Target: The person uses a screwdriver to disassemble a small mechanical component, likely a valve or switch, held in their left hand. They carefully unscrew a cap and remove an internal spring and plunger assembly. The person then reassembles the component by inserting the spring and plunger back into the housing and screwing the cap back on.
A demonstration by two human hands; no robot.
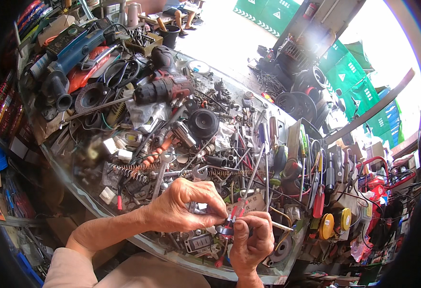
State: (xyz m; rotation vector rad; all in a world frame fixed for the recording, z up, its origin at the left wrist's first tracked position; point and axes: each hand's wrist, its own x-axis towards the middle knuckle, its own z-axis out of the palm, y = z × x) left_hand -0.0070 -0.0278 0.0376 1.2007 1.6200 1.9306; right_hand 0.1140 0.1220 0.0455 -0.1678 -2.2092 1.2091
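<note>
Above the near edge of the cluttered glass-topped table, my two hands meet. My left hand is closed, its thumb and forefinger pinched together at a small part; what lies between the fingertips is too small to make out. My right hand is closed with its thumb up, gripping a small dark, shiny rounded part. Just behind the fingers is a screwdriver with a red and clear handle, its shaft pointing away; I cannot tell whether a hand touches it. Below the left hand lies a small device with a dark display.
A red and black cordless drill lies on the heap, near a black round wheel and a rusty coil spring. Pliers and screwdrivers stand at the right, beside yellow tape rolls. A blue angle grinder rests far left.
</note>
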